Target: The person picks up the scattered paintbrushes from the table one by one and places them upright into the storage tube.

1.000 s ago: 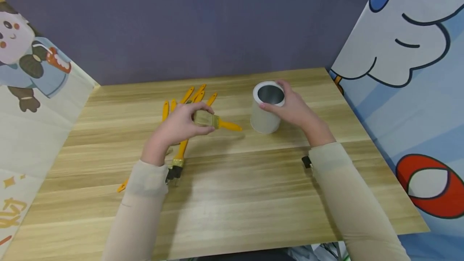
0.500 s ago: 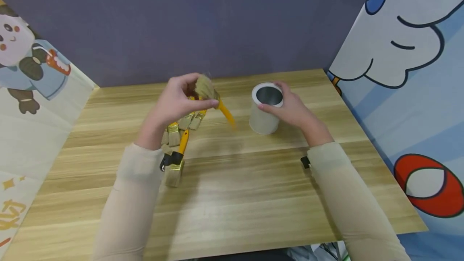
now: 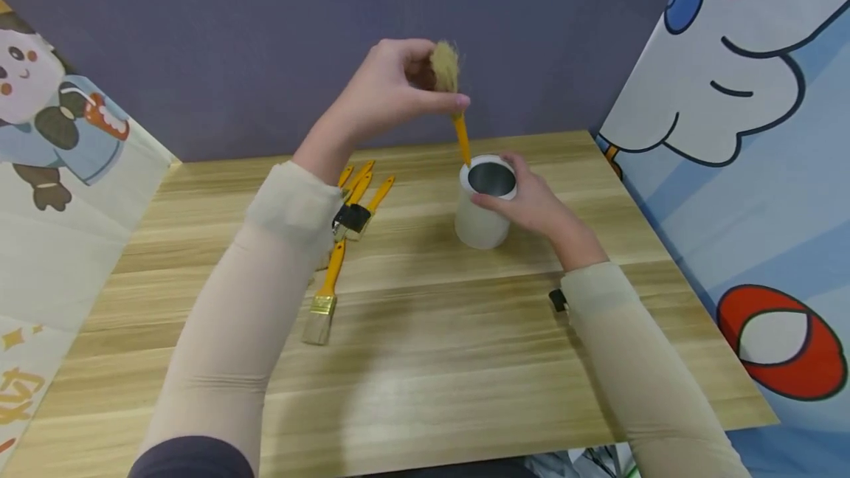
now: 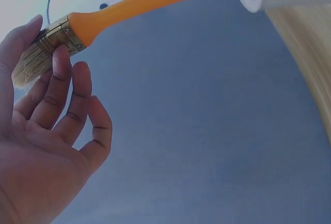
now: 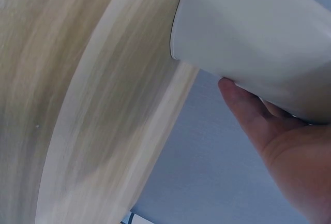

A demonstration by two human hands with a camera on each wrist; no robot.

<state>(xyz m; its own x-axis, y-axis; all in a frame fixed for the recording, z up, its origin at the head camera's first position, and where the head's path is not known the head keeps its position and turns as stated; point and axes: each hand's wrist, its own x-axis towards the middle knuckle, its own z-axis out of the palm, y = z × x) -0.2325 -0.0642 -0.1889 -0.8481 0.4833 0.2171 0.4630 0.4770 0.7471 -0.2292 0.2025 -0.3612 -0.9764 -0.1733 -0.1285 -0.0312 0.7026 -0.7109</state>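
My left hand [image 3: 398, 83] pinches a paintbrush [image 4: 139, 4] by its metal band and bristles, between thumb and fingertips. The brush hangs bristles up, its orange handle [image 3: 462, 140] pointing down with the tip at the left rim of a white cylindrical container [image 3: 481, 221]. Whether the tip touches the rim, I cannot tell. The container stands upright on the table, and its grey inside shows from above. My right hand [image 3: 531, 201] grips it near the top from the right, thumb in front and fingers behind. In the right wrist view the container's smooth side [image 5: 253, 38] fills the upper right.
Several more paintbrushes [image 3: 380, 192] lie left of the container, partly hidden by my left sleeve. One brush [image 3: 323, 305] lies nearer, bristles toward me. The wooden table [image 3: 465, 360] meets a dark wall [image 3: 265, 43] behind and cartoon-printed panels [image 3: 764, 190] at the sides.
My left hand has risen and moved right with the paintbrush, which has turned from nearly level to handle down over the container's rim. My right hand keeps its grip on the container.
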